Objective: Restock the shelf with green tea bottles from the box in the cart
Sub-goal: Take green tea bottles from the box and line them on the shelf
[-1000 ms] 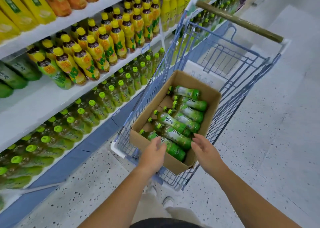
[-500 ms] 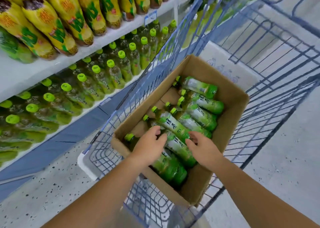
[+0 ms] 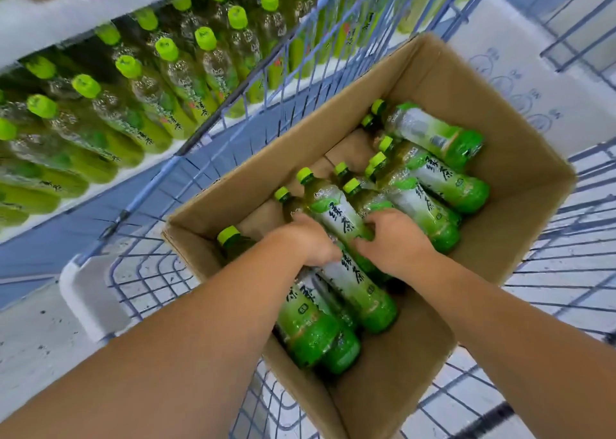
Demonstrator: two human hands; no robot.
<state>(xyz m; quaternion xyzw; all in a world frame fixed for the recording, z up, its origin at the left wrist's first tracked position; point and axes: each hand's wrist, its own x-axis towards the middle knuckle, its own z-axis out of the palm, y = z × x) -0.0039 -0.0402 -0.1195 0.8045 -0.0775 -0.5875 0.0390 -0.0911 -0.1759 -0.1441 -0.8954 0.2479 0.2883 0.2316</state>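
An open cardboard box (image 3: 506,185) sits in the blue wire cart (image 3: 156,272). Several green tea bottles (image 3: 443,178) with lime caps lie on their sides in it. Both of my hands are down inside the box. My left hand (image 3: 310,242) curls over a bottle at the left of the pile, hiding its middle. My right hand (image 3: 395,238) has its fingers wrapped around the lower part of the centre bottle (image 3: 335,213). More bottles (image 3: 313,332) lie under my forearms at the near end.
The shelf (image 3: 50,28) on the left holds rows of upright green tea bottles (image 3: 206,58), close behind the cart's side wall. A white carton (image 3: 533,82) lies in the cart beyond the box. Speckled floor (image 3: 30,348) shows lower left.
I have leaned in closer over the box. Both hands have gone from above its near edge down onto the bottles, and their fingers have closed around them.
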